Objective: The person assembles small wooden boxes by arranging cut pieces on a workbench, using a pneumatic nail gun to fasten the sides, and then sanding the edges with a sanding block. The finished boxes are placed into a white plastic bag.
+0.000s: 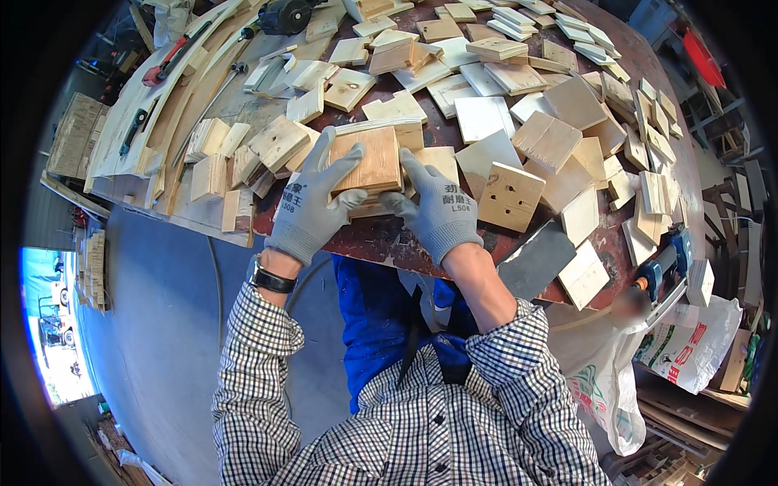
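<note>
Near the front edge of the dark red table [389, 243], a small stack of square wooden boards [369, 158] sits between my two hands, its top board reddish-brown. My left hand [312, 204], in a grey work glove, closes on the stack's left side, thumb at the front and fingers along the left and far edge. From the right, my right hand [438, 204], gloved alike, presses its fingers and thumb against the stack's other side. Behind the stack lie pale boards [385, 123]. Right of my right hand lies a board with several holes [509, 197].
Loose wooden squares [559, 142] cover most of the table. To the left are long wood strips [154, 121] with a red-handled tool [166, 61]; a black power tool [284, 14] lies at the back. A blue tool [668, 259] and white sacks [616, 389] are at the right.
</note>
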Action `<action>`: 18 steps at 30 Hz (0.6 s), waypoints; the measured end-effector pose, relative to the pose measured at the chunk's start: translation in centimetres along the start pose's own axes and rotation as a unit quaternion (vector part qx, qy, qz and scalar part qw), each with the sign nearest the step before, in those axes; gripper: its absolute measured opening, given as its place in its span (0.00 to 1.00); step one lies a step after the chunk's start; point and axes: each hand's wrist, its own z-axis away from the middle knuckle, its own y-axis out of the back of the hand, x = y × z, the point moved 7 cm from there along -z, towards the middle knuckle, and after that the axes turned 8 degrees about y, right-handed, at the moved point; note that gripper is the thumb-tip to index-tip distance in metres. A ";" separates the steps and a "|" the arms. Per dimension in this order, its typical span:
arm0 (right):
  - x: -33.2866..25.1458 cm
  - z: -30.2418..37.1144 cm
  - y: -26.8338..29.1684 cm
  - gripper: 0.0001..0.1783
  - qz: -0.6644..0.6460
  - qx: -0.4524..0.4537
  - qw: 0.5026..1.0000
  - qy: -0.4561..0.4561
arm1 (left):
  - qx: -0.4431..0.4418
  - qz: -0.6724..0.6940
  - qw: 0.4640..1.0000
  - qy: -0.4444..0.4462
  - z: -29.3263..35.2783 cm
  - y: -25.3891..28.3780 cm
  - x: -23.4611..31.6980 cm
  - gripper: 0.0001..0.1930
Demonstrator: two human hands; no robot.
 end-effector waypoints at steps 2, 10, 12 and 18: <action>0.0 0.0 0.1 0.43 0.005 -0.002 1.000 -0.001 | 0.000 0.008 1.000 -0.009 0.0 0.0 0.0 0.41; -0.6 0.1 0.7 0.47 -0.017 0.035 0.999 0.025 | -0.166 0.201 0.965 0.029 -2.2 2.1 -3.2 0.54; -0.8 0.1 0.4 0.45 -0.001 0.032 0.999 0.023 | -0.170 0.210 0.962 0.033 -2.9 1.5 -4.2 0.55; -1.2 0.2 1.0 0.40 0.033 0.029 0.999 0.008 | -0.150 0.043 0.987 -0.037 -4.0 0.2 -3.0 0.52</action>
